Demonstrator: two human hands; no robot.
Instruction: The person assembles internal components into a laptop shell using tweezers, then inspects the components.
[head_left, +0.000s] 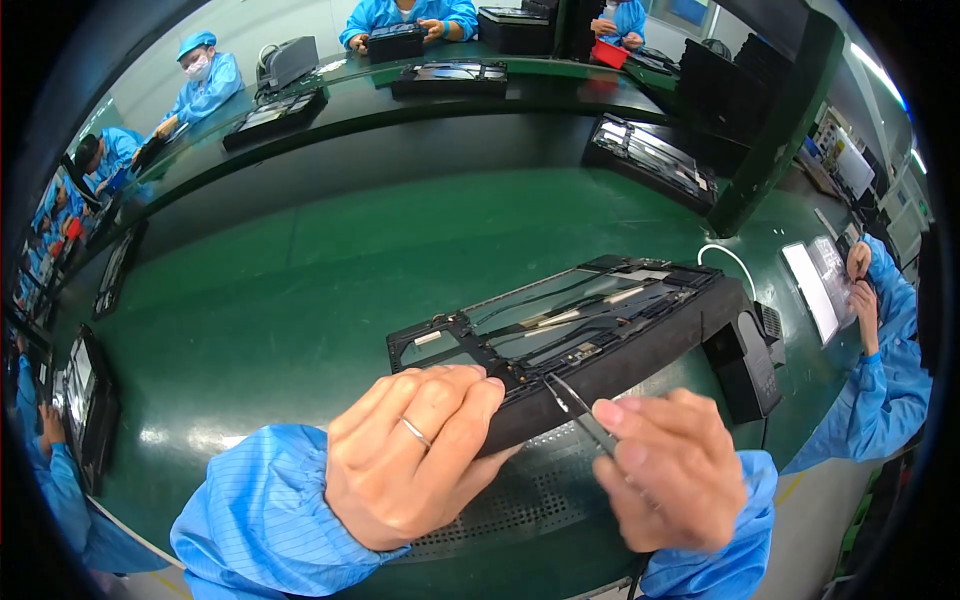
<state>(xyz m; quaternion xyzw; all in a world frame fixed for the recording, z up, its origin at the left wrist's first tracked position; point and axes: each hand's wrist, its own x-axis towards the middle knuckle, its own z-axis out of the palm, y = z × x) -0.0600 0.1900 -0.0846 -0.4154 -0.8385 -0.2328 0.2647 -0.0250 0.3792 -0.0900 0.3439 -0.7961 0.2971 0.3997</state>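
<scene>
A thick black foam tray (640,362) stands tilted in front of me, holding an opened flat electronic device (560,318) with a black frame, thin cables and pale strips inside. My left hand (412,452), with a ring on one finger, is closed round the tray's near left corner, its fingers over the edge. In my right hand (680,470) are metal tweezers (588,420), pinched between thumb and fingers. Their tips are at the device's near edge, just right of my left fingers. Whether the tips grip anything is too small to tell.
Under the tray lies a perforated metal plate (530,505) on the green bench (250,330). A black box-shaped unit (743,368) and a white cable (735,255) are at the right. Another loaded tray (650,165) lies beside a green post (780,130). Co-workers in blue sit around.
</scene>
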